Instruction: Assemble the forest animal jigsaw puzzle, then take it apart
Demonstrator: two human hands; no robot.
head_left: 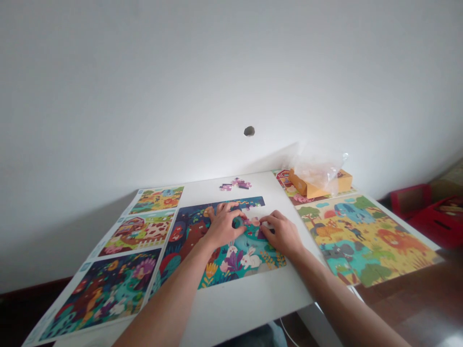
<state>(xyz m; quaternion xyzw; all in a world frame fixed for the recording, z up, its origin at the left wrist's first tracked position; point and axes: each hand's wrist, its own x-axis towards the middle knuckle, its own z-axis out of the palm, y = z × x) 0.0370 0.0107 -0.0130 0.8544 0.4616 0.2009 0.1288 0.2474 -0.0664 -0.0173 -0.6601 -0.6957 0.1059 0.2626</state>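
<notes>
A mostly assembled jigsaw puzzle (pixel 231 270) with white rabbits and a bear lies flat on the white table. In its upper right part is a gap where white tabletop shows. My left hand (pixel 224 225) rests on the puzzle left of this gap, fingers spread, thumb and index apart. On the gap's right side, my right hand (pixel 284 233) has its thumb and fingertips closed on a purple puzzle piece (pixel 261 234) at the puzzle's right edge. The piece is partly covered by the fingers. Several loose purple and pink puzzle pieces (pixel 240 183) lie beyond the puzzle, near the wall.
A printed sheet (pixel 123 255) with three pictures lies along the left. To the right is a yellow animal puzzle (pixel 365 236) reaching past the table edge. Behind it, an orange box (pixel 307 187) holds a clear plastic bag (pixel 318 168). A red container (pixel 441 221) stands far right.
</notes>
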